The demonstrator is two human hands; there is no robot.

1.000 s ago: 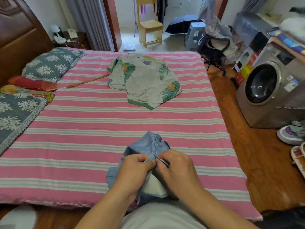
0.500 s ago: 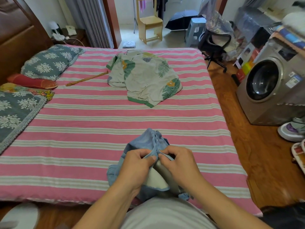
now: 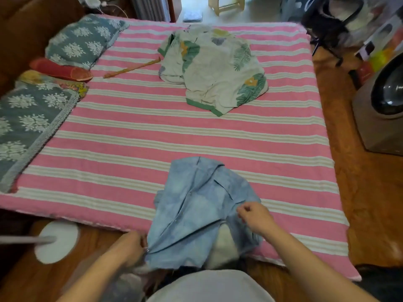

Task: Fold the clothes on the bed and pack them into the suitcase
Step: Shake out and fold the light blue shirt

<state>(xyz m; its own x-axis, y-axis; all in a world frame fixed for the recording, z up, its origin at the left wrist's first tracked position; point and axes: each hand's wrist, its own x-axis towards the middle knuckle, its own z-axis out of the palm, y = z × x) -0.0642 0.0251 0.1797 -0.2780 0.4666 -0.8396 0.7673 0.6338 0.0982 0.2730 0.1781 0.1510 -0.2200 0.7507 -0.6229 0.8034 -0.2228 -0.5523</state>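
Gripping: pale blue button-front shirt (image 3: 196, 214) is pinched by left hand (image 3: 130, 245) and right hand (image 3: 255, 216).
Slip: hem overhanging striped pink bed (image 3: 130, 136) could be dragged floorward.

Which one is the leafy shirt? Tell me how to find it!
Look at the big pink striped bed. At its far end, away from the hands, lies a rumpled cream shirt. It alone has green leaf prints and green trim; the nearer blue shirt is plain.

Left hand (image 3: 128, 247) clenched low, right hand (image 3: 256, 216) pinching, arms apart
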